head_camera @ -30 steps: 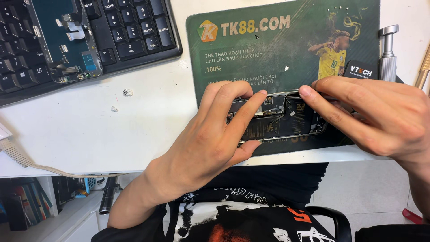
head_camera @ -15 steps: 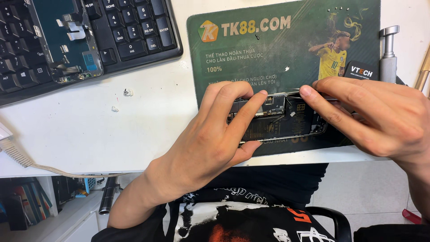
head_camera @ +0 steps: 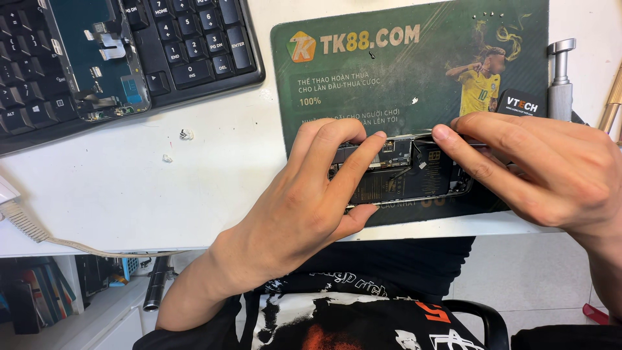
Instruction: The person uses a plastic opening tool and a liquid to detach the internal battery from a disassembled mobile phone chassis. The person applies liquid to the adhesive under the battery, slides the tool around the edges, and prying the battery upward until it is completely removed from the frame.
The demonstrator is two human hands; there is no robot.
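An opened phone body (head_camera: 408,174) with its dark battery and circuit board exposed lies on a green printed mat (head_camera: 389,78) near the desk's front edge. My left hand (head_camera: 311,201) grips the phone's left end, thumb under the near edge and fingers over the top. My right hand (head_camera: 538,172) holds the right end, its index fingertip pressing on the phone's far edge. Most of the phone's right part is hidden under my right hand.
A black keyboard (head_camera: 194,52) sits at the back left with a detached phone screen (head_camera: 91,58) lying face down on it. A metal screwdriver handle (head_camera: 560,78) stands right of the mat. Small bits (head_camera: 186,135) lie on the white desk (head_camera: 129,188). A coiled cable (head_camera: 26,223) hangs at left.
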